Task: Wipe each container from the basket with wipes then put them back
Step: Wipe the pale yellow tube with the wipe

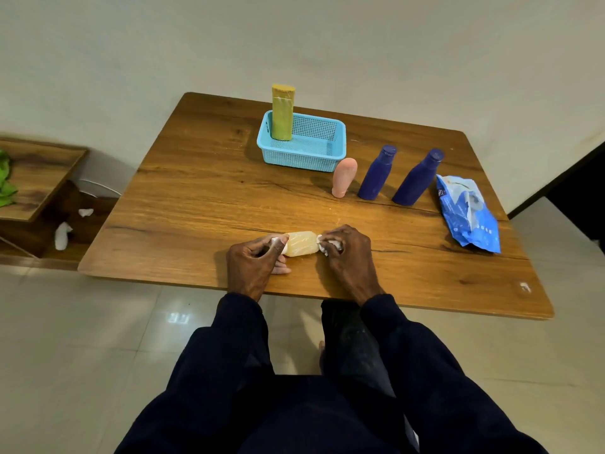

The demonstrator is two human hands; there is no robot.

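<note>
A pale yellow translucent bottle [300, 244] lies sideways near the table's front edge. My left hand [253, 262] grips its white-capped left end. My right hand [347, 250] presses a crumpled white wipe [330, 246] against the bottle's right end. A light blue mesh basket [314, 149] stands at the back of the table with a tall yellow-green container [282, 114] upright in its left corner. To the right of the basket stand a pink tube [343, 176] and two dark blue bottles [376, 173] [417, 178].
A blue wipes pack [468, 213] lies at the table's right side. The wooden table [203, 191] ends just in front of my hands. A low wooden shelf [36, 178] at the left holds green cloth, with used wipes [62, 235] on the floor beside it.
</note>
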